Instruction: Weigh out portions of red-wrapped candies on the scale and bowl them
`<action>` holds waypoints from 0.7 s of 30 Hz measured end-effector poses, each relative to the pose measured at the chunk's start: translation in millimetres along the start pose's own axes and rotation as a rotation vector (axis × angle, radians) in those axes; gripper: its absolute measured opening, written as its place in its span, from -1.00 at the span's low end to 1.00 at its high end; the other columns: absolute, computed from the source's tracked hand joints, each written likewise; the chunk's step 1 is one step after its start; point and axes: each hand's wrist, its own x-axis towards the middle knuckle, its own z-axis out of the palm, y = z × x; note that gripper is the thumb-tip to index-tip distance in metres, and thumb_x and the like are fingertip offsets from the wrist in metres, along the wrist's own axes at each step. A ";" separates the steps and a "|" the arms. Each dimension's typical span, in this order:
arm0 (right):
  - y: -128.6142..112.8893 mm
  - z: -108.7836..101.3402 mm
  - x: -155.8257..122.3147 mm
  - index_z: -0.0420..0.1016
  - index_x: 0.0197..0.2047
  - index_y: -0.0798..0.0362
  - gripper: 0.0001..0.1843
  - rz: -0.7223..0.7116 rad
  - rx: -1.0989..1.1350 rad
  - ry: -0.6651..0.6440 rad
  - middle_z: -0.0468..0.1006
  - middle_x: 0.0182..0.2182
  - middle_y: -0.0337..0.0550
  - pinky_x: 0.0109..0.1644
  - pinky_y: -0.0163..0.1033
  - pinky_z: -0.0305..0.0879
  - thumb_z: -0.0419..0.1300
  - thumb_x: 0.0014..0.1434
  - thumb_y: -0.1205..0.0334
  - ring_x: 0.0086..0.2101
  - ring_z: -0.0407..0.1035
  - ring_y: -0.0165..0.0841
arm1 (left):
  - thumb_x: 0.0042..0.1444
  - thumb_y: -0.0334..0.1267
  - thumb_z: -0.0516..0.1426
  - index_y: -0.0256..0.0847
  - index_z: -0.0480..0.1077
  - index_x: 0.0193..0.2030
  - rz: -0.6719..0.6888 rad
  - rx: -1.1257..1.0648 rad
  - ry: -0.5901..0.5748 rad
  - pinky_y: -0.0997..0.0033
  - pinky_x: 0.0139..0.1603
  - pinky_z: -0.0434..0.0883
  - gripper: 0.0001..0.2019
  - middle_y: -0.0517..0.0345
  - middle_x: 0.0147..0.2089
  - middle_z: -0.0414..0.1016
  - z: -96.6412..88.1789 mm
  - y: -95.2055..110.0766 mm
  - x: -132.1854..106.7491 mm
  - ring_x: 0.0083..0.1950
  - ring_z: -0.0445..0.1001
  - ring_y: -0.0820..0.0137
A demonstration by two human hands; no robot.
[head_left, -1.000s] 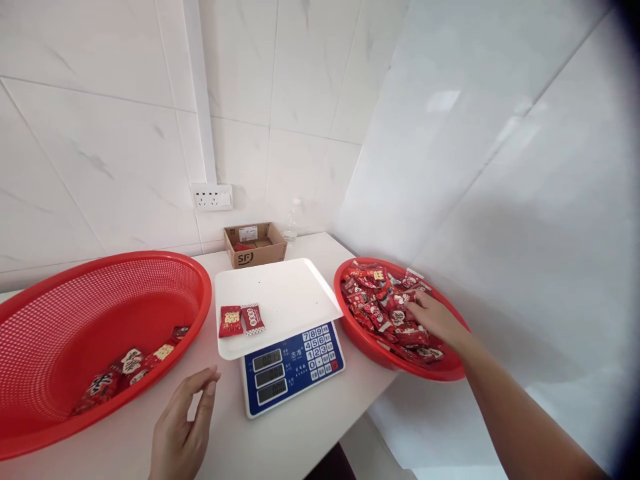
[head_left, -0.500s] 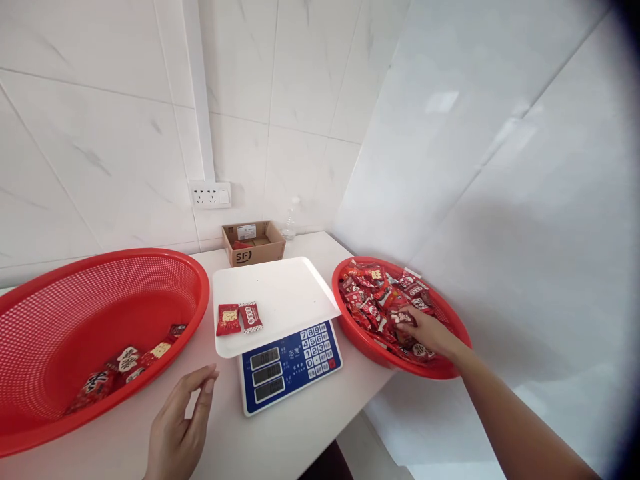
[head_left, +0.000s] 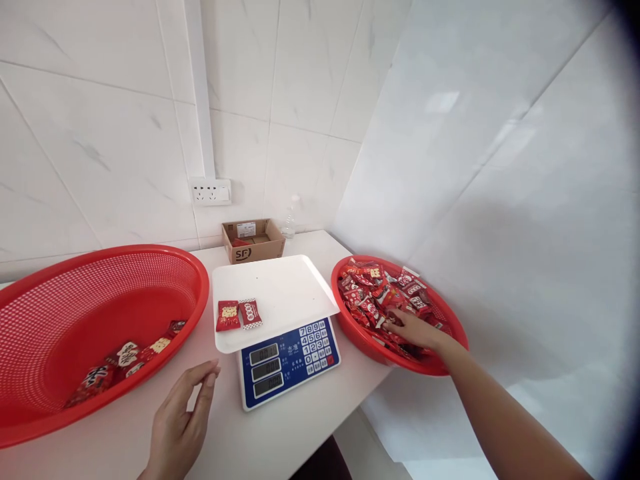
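Note:
My right hand (head_left: 413, 330) reaches into the right red basket (head_left: 453, 363), its fingers apart and touching the red candy packets (head_left: 370, 310) heaped there. Some fingertips are partly hidden among the wrappers. Left of the scale (head_left: 290, 363), my left hand (head_left: 183, 417) hovers over the table with thumb and fingertips brought together and nothing visible between them. On the scale's white tray (head_left: 285, 287) lie two wrapped snacks side by side: a red packet with a yellow print (head_left: 229, 315) and a red packet with dotted white ends (head_left: 250, 313).
A large red mesh basket (head_left: 150, 257) at the left holds several red packets (head_left: 127, 357). Behind the scale stand an open cardboard box (head_left: 257, 250) and a clear bottle (head_left: 290, 220). Walls close off the back and right; a socket (head_left: 211, 192) is above the box.
My right hand has shifted slightly left within the basket, away from the packet it was touching. My left hand has hardly moved, and the two snacks on the tray stay put.

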 end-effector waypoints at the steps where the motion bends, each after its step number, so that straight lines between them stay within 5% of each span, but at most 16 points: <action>1: -1.7 3.6 1.0 0.42 0.01 0.12 -0.47 -0.006 0.001 -0.002 0.53 -0.06 0.09 -0.04 -0.14 0.30 0.16 0.04 -0.02 -0.08 0.42 -0.09 | 0.17 -0.06 0.06 -0.15 0.43 -0.20 -0.002 -0.006 -0.002 0.56 -0.48 0.47 -0.76 0.10 -0.30 0.60 0.0 -0.1 0.0 -0.28 0.60 0.33; 8: -1.7 3.5 5.0 0.38 -0.41 -0.01 -0.82 -0.044 0.118 0.112 0.56 -0.36 -0.16 -0.16 -0.16 0.32 0.08 0.04 0.08 -0.29 0.45 -0.20 | 0.18 -0.08 0.06 -0.15 0.43 -0.20 0.013 -0.017 -0.007 0.52 -0.41 0.48 -0.77 0.11 -0.31 0.59 0.6 -3.0 -0.1 -0.31 0.60 0.33; 21: -3.1 -38.6 -15.4 0.39 -0.35 0.00 -0.65 0.007 0.278 0.384 0.56 -0.35 -0.15 -0.22 -0.14 0.32 0.07 0.00 -0.11 -0.36 0.43 -0.22 | 0.19 -0.10 0.06 -0.15 0.43 -0.21 0.023 -0.018 -0.018 0.54 -0.39 0.49 -0.79 0.12 -0.31 0.58 0.6 -5.3 -1.0 -0.32 0.59 0.36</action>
